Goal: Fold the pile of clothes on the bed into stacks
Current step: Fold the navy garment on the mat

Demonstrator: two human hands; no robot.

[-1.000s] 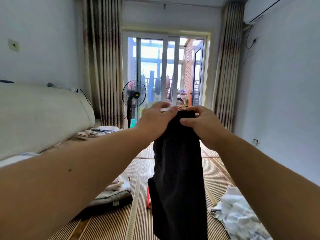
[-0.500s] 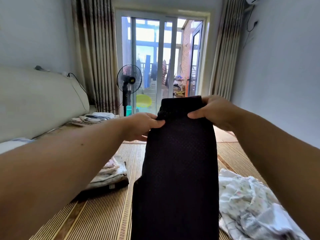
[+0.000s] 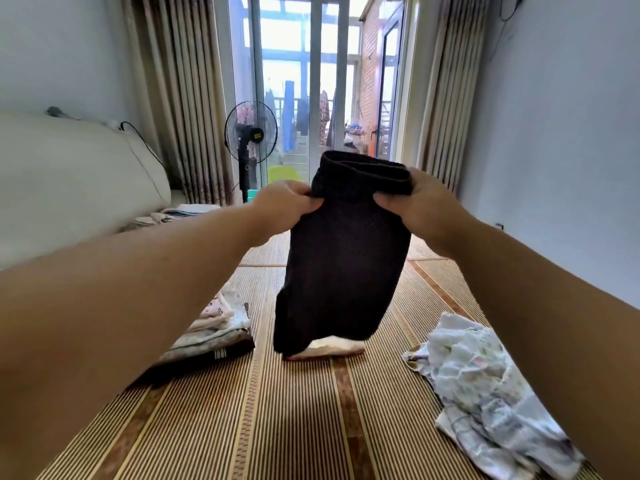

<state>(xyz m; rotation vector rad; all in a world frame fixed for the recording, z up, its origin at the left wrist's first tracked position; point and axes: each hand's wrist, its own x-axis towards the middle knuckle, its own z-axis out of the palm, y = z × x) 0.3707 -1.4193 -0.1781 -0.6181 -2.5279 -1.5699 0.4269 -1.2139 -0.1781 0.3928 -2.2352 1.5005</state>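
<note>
A pair of black mesh shorts (image 3: 341,258) hangs in the air over the bed's striped bamboo mat (image 3: 277,417). My left hand (image 3: 282,206) pinches the left side of the waistband and my right hand (image 3: 412,199) pinches the right side. The legs dangle down and almost reach a white folded garment (image 3: 334,347) lying on the mat beneath. A stack of folded clothes (image 3: 214,330) sits at the left. A crumpled pale printed garment (image 3: 485,393) lies at the right.
A padded cream headboard (image 3: 69,174) runs along the left, with more folded cloth (image 3: 180,213) at its far end. A standing fan (image 3: 251,140) and glass sliding doors (image 3: 311,81) are beyond the bed's foot. A wall bounds the right side.
My hands have drawn apart and come lower, so the shorts' waistband is stretched wider. The camera tilted down, showing more of the mat and the white garment under the shorts.
</note>
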